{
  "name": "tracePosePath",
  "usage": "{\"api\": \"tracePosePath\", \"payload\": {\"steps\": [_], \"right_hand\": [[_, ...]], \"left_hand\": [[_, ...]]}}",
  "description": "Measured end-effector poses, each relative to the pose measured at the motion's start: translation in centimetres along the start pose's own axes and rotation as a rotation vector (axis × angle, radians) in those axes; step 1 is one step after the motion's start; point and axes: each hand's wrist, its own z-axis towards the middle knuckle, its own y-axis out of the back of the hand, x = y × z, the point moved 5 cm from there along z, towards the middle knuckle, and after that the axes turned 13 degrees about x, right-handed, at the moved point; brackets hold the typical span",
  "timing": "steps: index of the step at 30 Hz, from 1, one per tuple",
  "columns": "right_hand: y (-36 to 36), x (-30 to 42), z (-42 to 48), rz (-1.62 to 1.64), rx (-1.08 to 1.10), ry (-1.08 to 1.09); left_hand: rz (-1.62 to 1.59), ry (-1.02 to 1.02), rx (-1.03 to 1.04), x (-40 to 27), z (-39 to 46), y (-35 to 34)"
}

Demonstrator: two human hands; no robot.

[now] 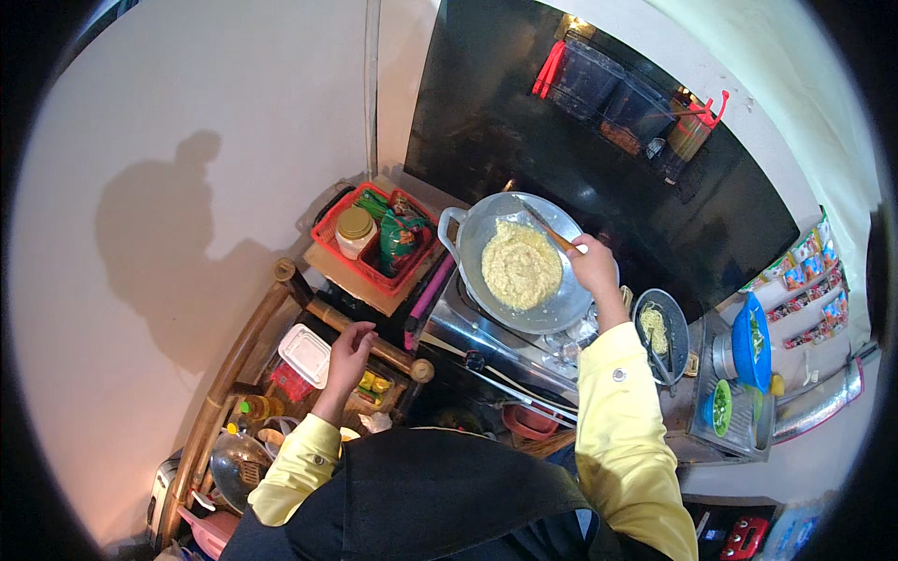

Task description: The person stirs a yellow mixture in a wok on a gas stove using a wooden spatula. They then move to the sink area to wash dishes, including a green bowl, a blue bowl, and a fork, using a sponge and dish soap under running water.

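Note:
My right hand (pixel 595 266) grips the wooden handle of a metal spatula (pixel 548 226). The spatula slants down into a large aluminium wok (pixel 484 203), its blade end near the far rim. Pale yellow, lumpy food (pixel 520 270), possibly beaten egg or a mash, covers the wok's bottom. The wok sits on a gas stove (pixel 484 343) with a steel front. Left of the stove, my left hand (pixel 351 354) hovers with bent fingers and holds nothing. Beneath it, on a bamboo-framed shelf, are a white-lidded plastic container (pixel 306 354) and some yellow packets (pixel 373 384).
A red basket (pixel 326 235) with a gold-lidded jar (pixel 356 228) and packets stands left of the wok. On the right are a smaller pan (pixel 673 322) with noodles, a blue colander (pixel 745 343) and a green bowl (pixel 721 407). A bamboo rail (pixel 330 315) crosses near my left hand.

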Motion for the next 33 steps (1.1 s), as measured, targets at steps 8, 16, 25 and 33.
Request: {"api": "tracePosePath", "payload": {"steps": [8, 16, 25, 33], "right_hand": [[-3.7, 1.4, -2.2, -0.174, -0.028, 0.079], [-0.1, 1.9, -4.5, -0.247, 0.223, 0.030], [1.5, 2.2, -2.4, -0.437, 0.014, 0.044], [-0.3, 0.8, -4.4, -0.354, 0.253, 0.059]], "left_hand": [[0.000, -0.024, -0.013, -0.6, -0.1, 0.1], [-0.001, -0.074, 0.007, -0.6, 0.5, -0.7], [-0.003, -0.058, 0.056, -0.5, 0.7, -1.9], [0.021, -0.037, 0.029, 0.2, 0.6, -1.3]]}}
